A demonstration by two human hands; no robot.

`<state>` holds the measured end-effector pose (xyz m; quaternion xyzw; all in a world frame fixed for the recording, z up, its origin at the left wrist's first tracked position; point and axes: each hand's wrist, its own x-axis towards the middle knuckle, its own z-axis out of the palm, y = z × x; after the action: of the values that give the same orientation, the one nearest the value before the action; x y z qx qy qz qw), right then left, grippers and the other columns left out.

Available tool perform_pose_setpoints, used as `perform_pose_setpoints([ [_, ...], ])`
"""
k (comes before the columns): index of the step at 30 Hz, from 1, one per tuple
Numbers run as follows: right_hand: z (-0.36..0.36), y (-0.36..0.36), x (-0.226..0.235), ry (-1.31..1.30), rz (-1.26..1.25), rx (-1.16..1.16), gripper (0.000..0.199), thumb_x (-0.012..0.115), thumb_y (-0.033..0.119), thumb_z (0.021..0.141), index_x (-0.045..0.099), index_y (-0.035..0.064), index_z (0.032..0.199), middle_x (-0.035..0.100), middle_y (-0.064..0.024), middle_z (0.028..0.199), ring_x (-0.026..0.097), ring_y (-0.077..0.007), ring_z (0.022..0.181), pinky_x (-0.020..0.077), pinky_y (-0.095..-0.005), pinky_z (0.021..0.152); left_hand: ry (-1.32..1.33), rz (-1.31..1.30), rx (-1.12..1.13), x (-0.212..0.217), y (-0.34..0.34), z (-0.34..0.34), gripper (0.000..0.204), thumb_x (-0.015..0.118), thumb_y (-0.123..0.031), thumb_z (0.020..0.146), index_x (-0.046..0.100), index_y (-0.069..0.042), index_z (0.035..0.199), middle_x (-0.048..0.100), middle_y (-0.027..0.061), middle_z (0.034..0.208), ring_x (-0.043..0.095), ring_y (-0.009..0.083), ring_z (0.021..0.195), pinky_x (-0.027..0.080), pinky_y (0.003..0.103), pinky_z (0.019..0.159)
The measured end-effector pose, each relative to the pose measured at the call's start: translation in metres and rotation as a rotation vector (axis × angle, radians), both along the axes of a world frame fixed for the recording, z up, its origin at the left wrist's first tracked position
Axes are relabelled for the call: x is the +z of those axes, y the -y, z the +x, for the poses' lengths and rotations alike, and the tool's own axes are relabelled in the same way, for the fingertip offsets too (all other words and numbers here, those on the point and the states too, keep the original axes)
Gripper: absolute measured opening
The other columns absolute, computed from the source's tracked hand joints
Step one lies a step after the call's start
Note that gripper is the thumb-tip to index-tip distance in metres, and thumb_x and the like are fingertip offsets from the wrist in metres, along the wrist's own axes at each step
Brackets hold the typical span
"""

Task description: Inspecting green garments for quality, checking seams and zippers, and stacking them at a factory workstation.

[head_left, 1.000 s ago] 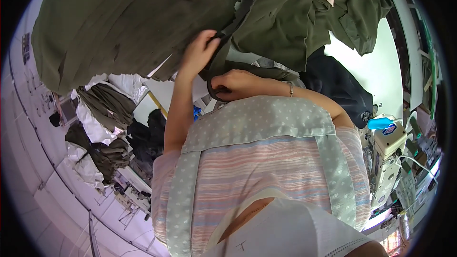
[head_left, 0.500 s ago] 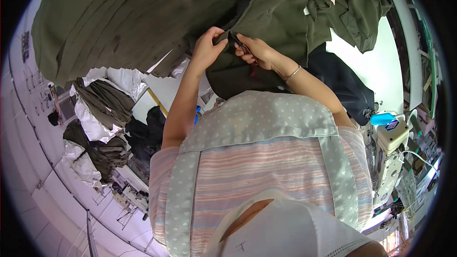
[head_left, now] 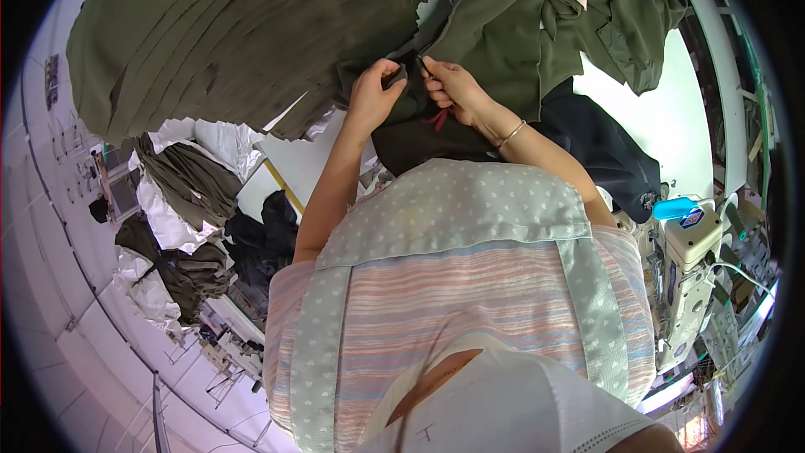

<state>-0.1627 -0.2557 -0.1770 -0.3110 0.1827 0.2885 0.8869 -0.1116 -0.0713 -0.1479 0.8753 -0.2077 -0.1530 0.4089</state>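
In front of pale green apron [head_left: 453, 201], dark green cloth [head_left: 495, 25] spread beyond and between hands. Left hand [head_left: 376, 92] has its edge pinched, thumb against fingers. Right hand [head_left: 457, 88] just beside, fingers curled snugly round slim tool [head_left: 438, 120]: dark tip showing above, red end below; exact kind cannot tell. Layered green stack [head_left: 218, 42] at left. At right, cream sewing machine [head_left: 691, 236] bears blue-and-white label [head_left: 693, 218], print too small to read. White mask [head_left: 520, 407] carries small dark mark [head_left: 423, 434].
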Motion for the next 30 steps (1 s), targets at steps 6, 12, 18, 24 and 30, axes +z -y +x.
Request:
perform_pose_setpoints([
  [6,0.025,0.015,0.029,0.690,-0.683,-0.254,0.030,0.063,0.026,0.089,0.058,0.0019,0.107,0.055,0.0024,0.074,0.044,-0.0063,0.064,0.0370,-0.0186,0.059,-0.516,-0.637,0.138,0.061,0.008,0.001,0.021,0.051,0.005,0.085,0.060,0.003,0.105,0.066,0.0105,0.102,0.061,0.0174,0.094,0.049,0.029,0.082],
  [12,0.061,0.060,0.154,1.233,-0.475,0.321,0.026,0.071,0.016,0.081,0.064,0.0050,0.104,0.057,0.0032,0.092,0.041,-0.0053,0.073,0.0353,-0.0207,0.065,-0.296,-0.862,-0.145,0.155,0.023,0.009,0.028,0.044,0.011,0.086,0.059,0.004,0.109,0.065,0.0118,0.106,0.060,0.0152,0.094,0.047,0.026,0.086],
  [18,0.058,0.087,0.222,1.152,-0.923,0.186,0.021,0.072,0.014,0.079,0.063,0.0018,0.094,0.056,0.0028,0.086,0.040,-0.0047,0.070,0.0332,-0.0211,0.061,0.270,-0.737,0.191,0.199,0.046,0.008,0.027,0.051,0.006,0.086,0.057,0.002,0.112,0.066,0.0110,0.104,0.060,0.0137,0.092,0.045,0.026,0.085],
  [24,0.048,0.106,0.284,1.306,-1.126,-0.097,0.020,0.071,0.013,0.080,0.059,0.0001,0.089,0.056,0.0003,0.078,0.045,-0.0060,0.068,0.0364,-0.0241,0.060,0.256,-0.526,-0.089,0.194,0.055,0.013,0.030,0.067,-0.009,0.081,0.060,0.004,0.107,0.068,0.0084,0.098,0.061,0.0149,0.081,0.048,0.029,0.075],
  [30,0.031,0.141,0.338,1.230,-1.655,-0.276,0.022,0.067,0.019,0.081,0.062,0.0053,0.098,0.059,-0.0132,0.089,0.059,-0.0274,0.080,0.0465,-0.0382,0.069,0.138,0.029,-0.129,0.202,0.007,0.026,0.032,0.071,-0.015,0.079,0.061,0.003,0.103,0.066,0.0095,0.085,0.059,0.0130,0.072,0.047,0.031,0.068],
])
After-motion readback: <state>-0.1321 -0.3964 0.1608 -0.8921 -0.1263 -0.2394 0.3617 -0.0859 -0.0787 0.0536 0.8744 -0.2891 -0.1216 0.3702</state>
